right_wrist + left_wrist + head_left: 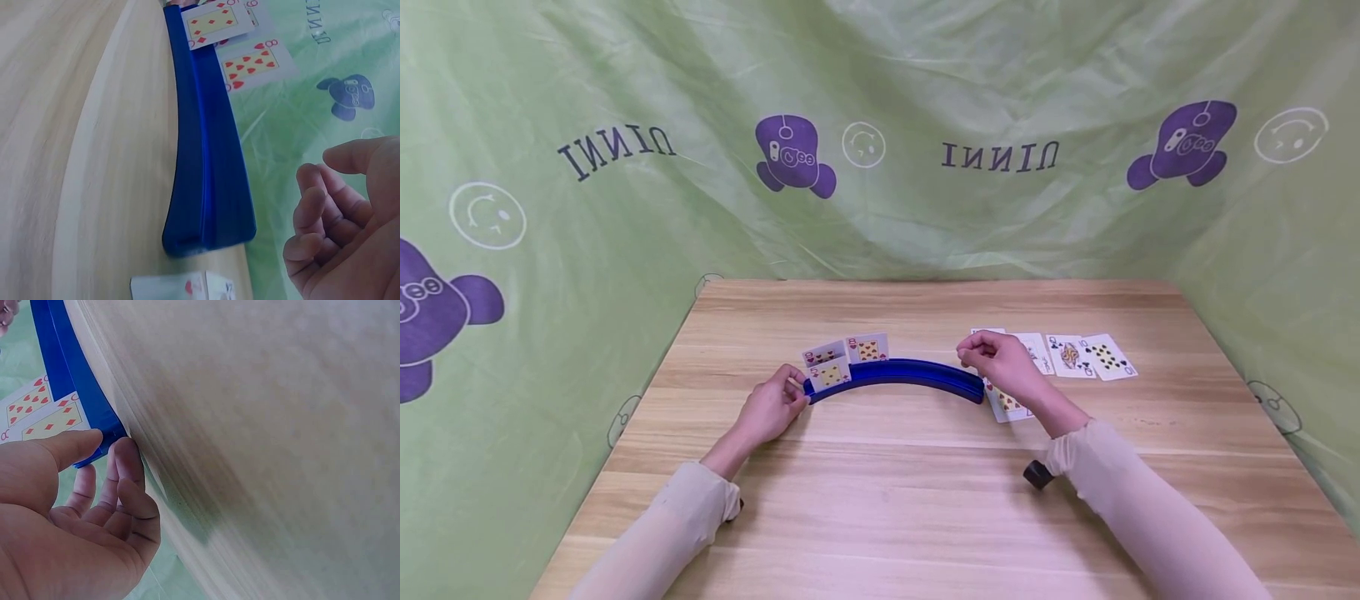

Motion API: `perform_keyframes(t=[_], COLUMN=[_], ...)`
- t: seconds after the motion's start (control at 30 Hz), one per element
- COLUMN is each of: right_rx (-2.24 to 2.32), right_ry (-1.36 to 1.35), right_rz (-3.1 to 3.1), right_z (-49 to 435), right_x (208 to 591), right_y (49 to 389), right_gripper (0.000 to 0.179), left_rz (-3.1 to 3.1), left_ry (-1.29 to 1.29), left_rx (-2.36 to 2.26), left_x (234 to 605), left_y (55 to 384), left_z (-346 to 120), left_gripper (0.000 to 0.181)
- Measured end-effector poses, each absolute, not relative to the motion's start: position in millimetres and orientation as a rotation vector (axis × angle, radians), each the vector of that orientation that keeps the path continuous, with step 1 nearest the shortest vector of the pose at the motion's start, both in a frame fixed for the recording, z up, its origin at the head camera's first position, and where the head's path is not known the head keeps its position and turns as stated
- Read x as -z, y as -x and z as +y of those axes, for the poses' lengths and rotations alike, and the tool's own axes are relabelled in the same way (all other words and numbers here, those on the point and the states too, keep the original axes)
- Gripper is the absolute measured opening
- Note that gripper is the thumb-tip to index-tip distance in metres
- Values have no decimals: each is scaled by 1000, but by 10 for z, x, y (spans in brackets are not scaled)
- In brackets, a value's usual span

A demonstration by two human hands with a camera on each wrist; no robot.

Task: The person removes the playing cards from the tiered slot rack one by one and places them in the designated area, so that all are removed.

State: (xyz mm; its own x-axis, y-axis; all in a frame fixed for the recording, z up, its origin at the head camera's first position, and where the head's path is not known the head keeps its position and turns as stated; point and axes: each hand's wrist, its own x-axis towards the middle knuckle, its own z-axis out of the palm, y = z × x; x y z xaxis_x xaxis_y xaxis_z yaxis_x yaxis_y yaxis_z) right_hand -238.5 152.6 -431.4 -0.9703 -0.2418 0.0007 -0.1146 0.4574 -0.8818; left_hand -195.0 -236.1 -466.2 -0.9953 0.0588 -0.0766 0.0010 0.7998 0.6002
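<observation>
A curved blue card holder stands on the table. At its left end my left hand grips the holder with thumb and fingertips; the left wrist view shows the thumb on its end. Close beside that hand a diamonds card stands in the groove, overlapping a hearts card behind it. Another hearts card, an eight, stands a little farther along. Above the holder's right end hangs my right hand, fingers loosely bent and nothing between them.
Under and beside the right forearm lies a hearts card. Farther right on the wooden table lie several face-up cards, among them a queen and a black-suited card. A green printed cloth hangs behind and around the table.
</observation>
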Motion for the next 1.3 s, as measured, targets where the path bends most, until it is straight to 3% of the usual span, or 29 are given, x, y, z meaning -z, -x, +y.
perform_keyframes(t=[0.77, 1.3], right_rx=[1582, 1566], right_ry=[393, 482], right_rz=[2585, 2595], right_z=[1080, 828], right_x=[4272, 4247], right_y=[2453, 2536], right_gripper=[13, 17], left_rz=[2903, 2905], left_ry=[-67, -80], left_rx=[-976, -982], left_x=[4651, 4659], left_y=[1931, 1931], left_z=[-2355, -2361], left_gripper=[26, 26])
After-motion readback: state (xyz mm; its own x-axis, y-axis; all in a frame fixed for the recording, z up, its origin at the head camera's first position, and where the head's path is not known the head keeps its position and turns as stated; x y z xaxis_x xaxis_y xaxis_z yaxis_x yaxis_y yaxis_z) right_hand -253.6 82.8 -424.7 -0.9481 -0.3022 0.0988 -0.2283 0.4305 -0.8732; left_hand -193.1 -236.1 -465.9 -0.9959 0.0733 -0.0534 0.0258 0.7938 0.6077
